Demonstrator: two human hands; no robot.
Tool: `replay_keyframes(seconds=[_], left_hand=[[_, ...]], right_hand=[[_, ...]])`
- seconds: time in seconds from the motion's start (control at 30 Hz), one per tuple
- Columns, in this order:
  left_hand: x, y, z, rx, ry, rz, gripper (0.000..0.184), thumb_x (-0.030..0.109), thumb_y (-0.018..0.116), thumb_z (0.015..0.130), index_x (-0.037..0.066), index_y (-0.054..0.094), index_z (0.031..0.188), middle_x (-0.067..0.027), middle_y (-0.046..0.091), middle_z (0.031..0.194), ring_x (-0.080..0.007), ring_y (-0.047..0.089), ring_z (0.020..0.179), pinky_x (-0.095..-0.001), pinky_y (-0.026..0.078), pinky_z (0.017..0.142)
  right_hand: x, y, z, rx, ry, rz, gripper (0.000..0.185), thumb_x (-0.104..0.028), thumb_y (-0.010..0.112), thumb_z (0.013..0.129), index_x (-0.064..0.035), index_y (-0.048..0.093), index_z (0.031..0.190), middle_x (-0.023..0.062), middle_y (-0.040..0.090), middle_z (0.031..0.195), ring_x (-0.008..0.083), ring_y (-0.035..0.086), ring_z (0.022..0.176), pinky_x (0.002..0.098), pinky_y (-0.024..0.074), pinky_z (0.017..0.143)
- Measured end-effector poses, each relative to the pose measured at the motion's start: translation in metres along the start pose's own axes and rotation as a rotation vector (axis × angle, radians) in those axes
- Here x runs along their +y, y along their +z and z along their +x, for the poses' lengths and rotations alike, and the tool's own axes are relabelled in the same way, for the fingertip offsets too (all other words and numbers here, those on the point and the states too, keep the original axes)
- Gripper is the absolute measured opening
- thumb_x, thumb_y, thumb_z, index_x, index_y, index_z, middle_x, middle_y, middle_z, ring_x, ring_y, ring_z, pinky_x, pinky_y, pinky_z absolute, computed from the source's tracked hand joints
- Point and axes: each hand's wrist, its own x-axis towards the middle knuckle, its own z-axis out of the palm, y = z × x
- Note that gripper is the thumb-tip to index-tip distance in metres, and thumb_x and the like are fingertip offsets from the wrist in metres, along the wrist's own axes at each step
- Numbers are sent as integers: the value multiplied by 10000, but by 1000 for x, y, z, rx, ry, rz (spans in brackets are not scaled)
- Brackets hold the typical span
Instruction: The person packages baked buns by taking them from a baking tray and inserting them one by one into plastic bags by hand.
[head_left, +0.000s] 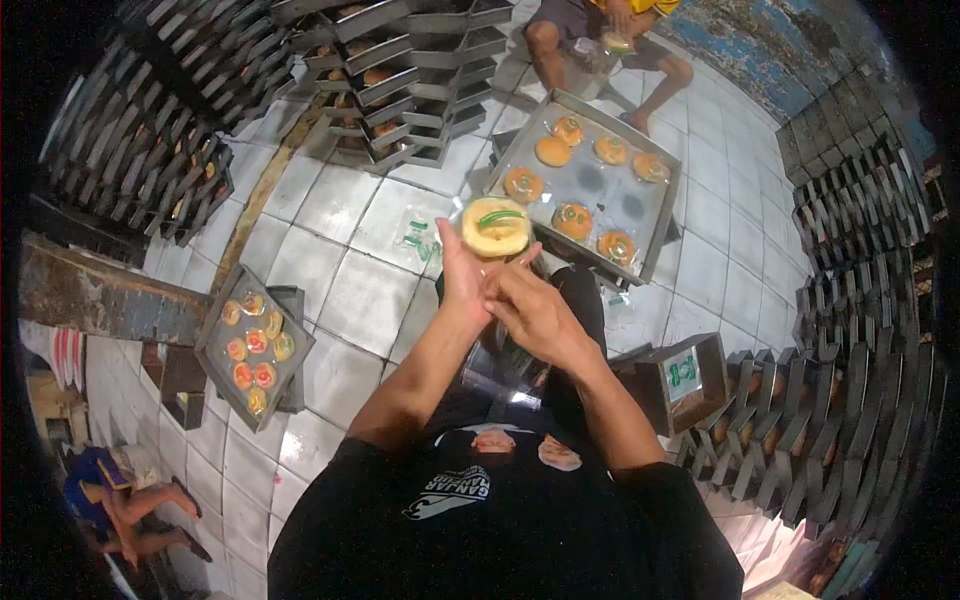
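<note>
A round bun with a green strip on top, in what looks like clear wrap, rests at the fingers of my left hand. That hand is turned up, its thumb spread from the fingers. My right hand is just below the bun, over the left palm, with its fingers pinched together; what they hold, if anything, is too small to make out. Beyond the bun, a large metal tray carries several round buns, some with green marks on their wrapping.
A smaller tray of wrapped buns stands at left. A wooden box with green-printed packets is at right. Stacked trays rise around the tiled floor. One person sits beyond the large tray, another at lower left.
</note>
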Motion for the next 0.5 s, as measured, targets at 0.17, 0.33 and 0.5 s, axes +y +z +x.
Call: replay_keyframes(seconds=[0.17,0.33,0.5], left_hand=[[18,-16,0,77,7,124,752,685,322,1036,42,525,1368,-182,622,1311,-345,613,1211,-552,526,1026],[25,-4,-56,102,-114,66,640,577,320,1085,54,532,1387,-181,608,1347,-313,602,1220,-485,506,1030],[21,-28,-34,186,259,768,614,511,347,1102,15,519,1420,-152,599,1392,-252,590,1258,-423,462,1097]], right_hand=[[-25,-15,-15,-258,330,615,187,-76,768,886,-26,590,916,91,643,916,244,640,795,350,504,715],[-13,-18,-20,234,188,52,442,-74,848,774,10,621,1143,176,644,1092,308,662,967,389,553,858],[-14,-14,-6,211,-54,-196,252,-93,789,837,-12,677,1048,186,669,1083,351,681,945,418,560,804]])
